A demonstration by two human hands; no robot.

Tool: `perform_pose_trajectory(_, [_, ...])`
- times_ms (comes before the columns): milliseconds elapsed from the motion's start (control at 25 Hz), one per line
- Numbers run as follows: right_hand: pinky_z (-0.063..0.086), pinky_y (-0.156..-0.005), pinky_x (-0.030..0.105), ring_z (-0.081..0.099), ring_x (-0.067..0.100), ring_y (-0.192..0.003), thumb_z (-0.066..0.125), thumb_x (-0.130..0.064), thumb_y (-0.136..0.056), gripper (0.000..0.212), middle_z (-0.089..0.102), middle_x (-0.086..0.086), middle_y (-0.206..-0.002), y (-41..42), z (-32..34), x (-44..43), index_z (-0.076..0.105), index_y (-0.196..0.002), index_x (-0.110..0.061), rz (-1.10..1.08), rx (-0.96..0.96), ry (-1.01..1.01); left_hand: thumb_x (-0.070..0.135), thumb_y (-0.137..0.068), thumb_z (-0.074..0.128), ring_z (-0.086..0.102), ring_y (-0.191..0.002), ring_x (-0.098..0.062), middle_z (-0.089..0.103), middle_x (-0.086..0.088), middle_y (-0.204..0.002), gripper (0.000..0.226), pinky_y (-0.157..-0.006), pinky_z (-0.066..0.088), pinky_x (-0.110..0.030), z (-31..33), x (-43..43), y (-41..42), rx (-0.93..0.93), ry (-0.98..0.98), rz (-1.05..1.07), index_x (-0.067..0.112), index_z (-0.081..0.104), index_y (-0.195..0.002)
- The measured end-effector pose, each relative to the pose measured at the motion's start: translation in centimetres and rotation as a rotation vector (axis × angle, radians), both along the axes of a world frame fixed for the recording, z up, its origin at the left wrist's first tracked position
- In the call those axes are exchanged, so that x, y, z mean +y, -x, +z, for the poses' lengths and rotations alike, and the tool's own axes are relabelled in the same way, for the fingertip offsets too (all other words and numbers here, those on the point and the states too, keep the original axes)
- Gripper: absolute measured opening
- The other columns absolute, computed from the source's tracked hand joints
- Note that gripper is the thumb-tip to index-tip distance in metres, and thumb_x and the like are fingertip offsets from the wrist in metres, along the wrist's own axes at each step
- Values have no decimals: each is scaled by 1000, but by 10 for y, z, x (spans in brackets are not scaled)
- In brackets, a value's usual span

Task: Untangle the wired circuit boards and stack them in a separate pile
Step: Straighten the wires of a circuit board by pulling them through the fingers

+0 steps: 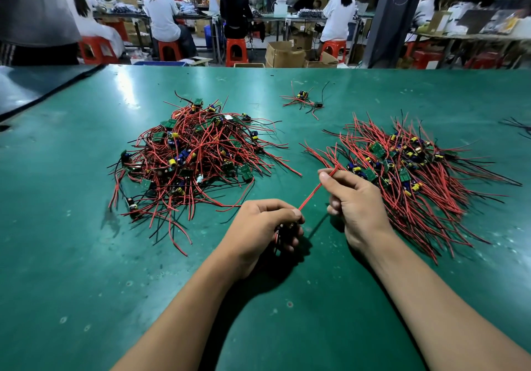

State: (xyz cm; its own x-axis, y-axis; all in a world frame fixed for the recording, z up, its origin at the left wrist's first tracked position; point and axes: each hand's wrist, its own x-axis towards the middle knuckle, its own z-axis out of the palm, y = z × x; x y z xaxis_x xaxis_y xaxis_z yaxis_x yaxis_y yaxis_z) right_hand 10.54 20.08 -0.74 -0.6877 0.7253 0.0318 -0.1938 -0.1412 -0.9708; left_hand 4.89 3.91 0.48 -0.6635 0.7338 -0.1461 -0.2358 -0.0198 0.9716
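Our left hand (264, 227) is curled tight, thumb and forefinger pinching the near end of a red wire (313, 191). The other fingers are wrapped round something dark with a glint of gold, mostly hidden, so we cannot tell whether it is a board. Our right hand (356, 206) has its fingers curled in too, and pinches the same wire at its far end, so the wire runs straight between the two hands.

Both hands sit nearer us than the tangled heap (189, 163) of red and black leads and green boards, just off its right corner. To the right of that heap, across a bare strip, lies the combed pile (411, 175), its wires fanned one way; our right hand touches its near-left fringe. Beyond the heap and to its right lies a small cluster (304, 100) of a few boards.

Everything rests on a green mat (86, 255). Far behind the heap, workers in white caps (161, 11) sit on red stools (235, 51) at benches, among cardboard boxes (283, 53).
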Motion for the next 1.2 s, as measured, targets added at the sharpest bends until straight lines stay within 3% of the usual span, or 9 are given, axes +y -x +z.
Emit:
perform_pose_trajectory(200, [28,-37,16,32,5,-39,70,-9,-90,22,54,-3,-63,3,3,1,60,-71,-15,-49,105,188,1,-88,61,55,-48,-20,63,-14,-62,18,-45,45,-21,2,-2,1,-11,-5,-48,4,67,-72])
perform_pose_trajectory(280, [27,-37,16,32,4,-38,66,-14,-94,18,59,-5,-64,2,6,1,60,-77,-12,-27,122,267,1,-88,61,55,-48,-20,63,-14,-62,17,-45,45,-21,2,-1,0,-7,-10,-55,4,68,-72])
perform_pose_trajectory(440, [27,-36,14,30,2,-37,57,-26,-99,24,47,-9,-56,0,10,3,64,-84,-8,54,133,415,2,-88,61,55,-48,-20,64,-14,-62,19,-45,46,-22,2,-1,1,5,-8,-68,6,69,-71])
perform_pose_trajectory(600, [25,-36,12,30,3,-36,58,-21,-98,17,47,-9,-58,-1,14,6,63,-87,-9,67,114,449,1,-87,61,56,-47,-20,63,-14,-62,19,-44,46,-21,1,-2,2,-4,-2,-73,6,69,-70])
perform_pose_trajectory(720, [25,-32,12,29,2,-32,58,-20,-96,22,40,-4,-58,-4,18,8,61,-77,-8,130,127,617,1,-87,61,56,-47,-19,63,-14,-61,18,-44,46,-21,1,-3,2,-1,-3,-71,4,68,-71])
perform_pose_trajectory(880, [24,-28,14,28,5,-29,61,-13,-80,24,38,-1,-53,-10,25,13,57,-58,-5,229,188,926,-1,-88,61,56,-47,-19,63,-13,-61,16,-44,45,-21,0,-3,0,23,-11,-72,2,68,-74])
perform_pose_trajectory(960, [25,-29,13,30,4,-31,61,-13,-83,24,39,-1,-54,-12,25,14,57,-61,-5,242,188,929,-1,-88,61,56,-48,-20,63,-14,-61,15,-45,45,-21,-1,-3,1,30,-15,-64,1,68,-75])
perform_pose_trajectory(1080, [28,-33,10,32,2,-35,60,-24,-93,23,42,-2,-63,-11,24,12,62,-79,-6,224,143,775,-2,-88,60,57,-49,-20,64,-14,-63,14,-46,47,-22,-2,-3,2,0,-22,-25,1,68,-76])
perform_pose_trajectory(1200, [28,-36,9,32,1,-37,68,-38,-79,36,47,-3,-68,-10,22,10,65,-98,-7,225,73,650,2,-89,61,58,-52,-20,65,-15,-67,12,-49,50,-24,-4,0,2,-35,-39,21,0,68,-80])
